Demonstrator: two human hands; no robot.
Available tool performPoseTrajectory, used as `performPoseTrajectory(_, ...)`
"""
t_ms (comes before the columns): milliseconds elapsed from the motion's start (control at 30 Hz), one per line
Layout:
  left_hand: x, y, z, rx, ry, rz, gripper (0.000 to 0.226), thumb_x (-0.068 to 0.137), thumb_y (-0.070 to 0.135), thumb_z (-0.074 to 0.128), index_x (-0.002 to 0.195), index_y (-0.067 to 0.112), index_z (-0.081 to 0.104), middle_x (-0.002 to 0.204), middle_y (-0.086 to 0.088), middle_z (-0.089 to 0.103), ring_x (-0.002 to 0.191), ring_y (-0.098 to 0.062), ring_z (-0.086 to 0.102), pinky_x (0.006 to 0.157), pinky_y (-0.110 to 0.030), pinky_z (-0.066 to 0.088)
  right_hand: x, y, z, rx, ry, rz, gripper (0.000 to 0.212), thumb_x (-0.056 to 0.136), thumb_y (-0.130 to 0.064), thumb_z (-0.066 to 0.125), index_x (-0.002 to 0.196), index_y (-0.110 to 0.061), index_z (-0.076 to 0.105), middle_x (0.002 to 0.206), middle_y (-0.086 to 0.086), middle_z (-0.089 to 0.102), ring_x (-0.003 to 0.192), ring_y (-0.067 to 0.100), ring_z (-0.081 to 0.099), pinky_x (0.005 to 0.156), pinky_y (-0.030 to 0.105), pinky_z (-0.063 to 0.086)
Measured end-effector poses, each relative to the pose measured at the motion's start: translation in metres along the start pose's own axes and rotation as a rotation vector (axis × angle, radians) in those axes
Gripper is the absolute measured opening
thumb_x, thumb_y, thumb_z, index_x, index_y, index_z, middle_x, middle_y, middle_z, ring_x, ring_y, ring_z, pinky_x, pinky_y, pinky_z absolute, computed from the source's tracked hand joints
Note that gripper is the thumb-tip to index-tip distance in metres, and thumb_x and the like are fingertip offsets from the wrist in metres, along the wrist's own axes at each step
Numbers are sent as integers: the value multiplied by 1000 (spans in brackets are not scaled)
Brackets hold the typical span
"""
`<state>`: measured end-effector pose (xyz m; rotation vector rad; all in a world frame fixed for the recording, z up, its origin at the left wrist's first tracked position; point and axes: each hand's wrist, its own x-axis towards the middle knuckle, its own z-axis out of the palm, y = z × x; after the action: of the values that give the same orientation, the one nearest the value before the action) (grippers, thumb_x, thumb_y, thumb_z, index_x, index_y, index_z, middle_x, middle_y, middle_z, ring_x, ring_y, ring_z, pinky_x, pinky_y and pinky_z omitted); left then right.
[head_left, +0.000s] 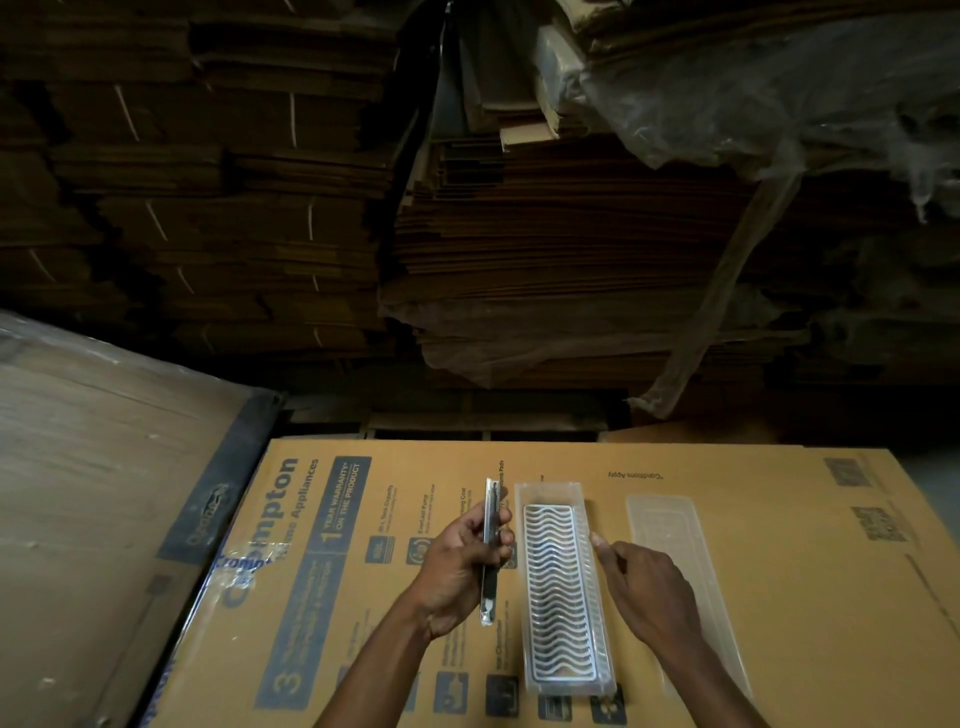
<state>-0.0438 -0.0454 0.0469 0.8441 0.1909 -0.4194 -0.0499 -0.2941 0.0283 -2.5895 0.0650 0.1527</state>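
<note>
A long clear plastic tray (553, 493) lies on a printed cardboard carton (753, 519), and inside it sits a shiny metal grille with wavy slots (558, 587). My left hand (457, 566) grips a second thin metal piece (491, 551) edge-on, held upright just left of the tray. My right hand (644, 587) rests at the tray's right rim, its fingertips touching the plastic wall, fingers loosely bent. A second clear plastic tray or lid (675, 551) lies flat to the right, partly hidden under my right forearm.
Tall stacks of flattened cardboard (545, 234) fill the dark background, some draped in clear plastic wrap (779, 93). A plastic-covered board (104, 467) leans at the left of the carton. A gap with pallet slats (467, 415) lies behind the carton's far edge.
</note>
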Motion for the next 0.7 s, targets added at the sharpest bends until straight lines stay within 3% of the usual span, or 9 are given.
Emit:
performPoseTrajectory(100, -1, 0, 4, -24, 8, 8, 68, 74, -18, 50, 138, 4, 57, 104, -10, 58, 82, -22, 56, 77, -30, 51, 0, 1, 0, -11, 7, -4, 51, 93, -70, 26, 57, -37, 39, 55, -11, 47, 54, 2, 49, 47, 25, 29)
performPoseTrajectory(233, -1, -4, 6, -46, 80, 10, 38, 96, 0, 54, 132, 2, 62, 99, -7, 61, 80, -19, 56, 75, -27, 54, 0, 3, 2, -18, 11, -6, 51, 92, -72, 25, 63, -36, 48, 58, -11, 51, 58, 3, 53, 47, 25, 31)
performPoseTrajectory(367, 5, -11, 1, 0, 206, 14, 33, 102, 6, 48, 132, 3, 63, 84, -7, 66, 78, -18, 58, 77, -25, 57, 0, 6, 5, -21, 20, -5, 53, 91, -73, 24, 67, -35, 51, 58, -10, 52, 59, 4, 54, 48, 26, 34)
performPoseTrajectory(500, 8, -19, 0, 181, 272, 8, 27, 103, 6, 50, 124, 8, 67, 85, 5, 75, 82, -16, 62, 85, -30, 53, -2, 6, 5, -10, 16, 14, 51, 94, -70, 27, 60, -36, 44, 57, -9, 52, 57, 5, 54, 47, 28, 35)
performPoseTrajectory(567, 10, -23, 2, 331, 305, -12, 20, 102, 10, 53, 112, 15, 71, 84, 14, 75, 79, -9, 63, 80, -27, 51, -2, 8, 5, -15, 15, 23, 50, 95, -69, 28, 60, -37, 42, 56, -9, 50, 55, 5, 52, 46, 28, 33)
performPoseTrajectory(633, 17, -27, -1, 455, 337, -34, 12, 100, 16, 59, 95, 19, 69, 84, 9, 70, 81, -13, 61, 76, -26, 49, -1, 11, 5, -29, 28, 31, 52, 95, -70, 26, 63, -34, 47, 56, -9, 51, 56, 9, 53, 46, 28, 33)
performPoseTrajectory(667, 18, -28, -1, 493, 339, -52, 4, 98, 20, 64, 97, 18, 67, 89, 5, 68, 86, -17, 61, 78, -29, 48, 0, 13, 6, -42, 32, 38, 54, 95, -70, 26, 66, -32, 52, 58, -8, 54, 57, 11, 54, 45, 28, 33)
performPoseTrajectory(700, 23, -31, -3, 527, 333, -64, 17, 94, 25, 69, 106, 14, 68, 98, 0, 70, 92, -21, 64, 82, -30, 51, 1, 16, 6, -58, 33, 47, 57, 96, -69, 26, 69, -30, 58, 61, -7, 57, 59, 13, 55, 46, 28, 32)
